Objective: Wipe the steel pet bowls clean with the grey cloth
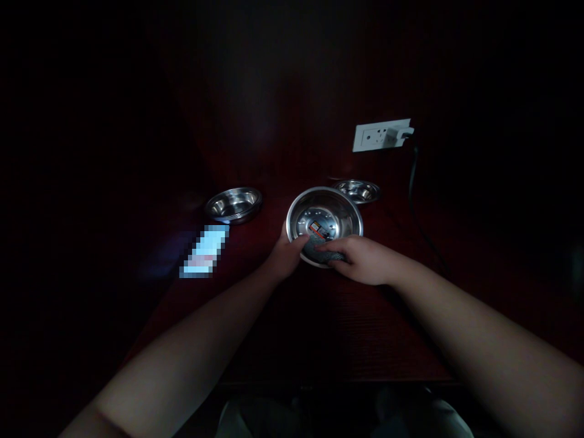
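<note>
A shiny metal bowl is tilted toward me, with a small red, black and yellow label on its inside bottom. My left hand grips the bowl's left rim, thumb over the edge and the other fingers hidden behind it. In my right hand is a dark grey cloth, pinched between thumb and fingers. The cloth lies against the bowl's near rim and inner wall.
Metal bowls stand at the left, and another metal bowl sits behind on the right. A lit, blurred-out screen lies left on the dark red table. A wall socket holds a plug with a cable.
</note>
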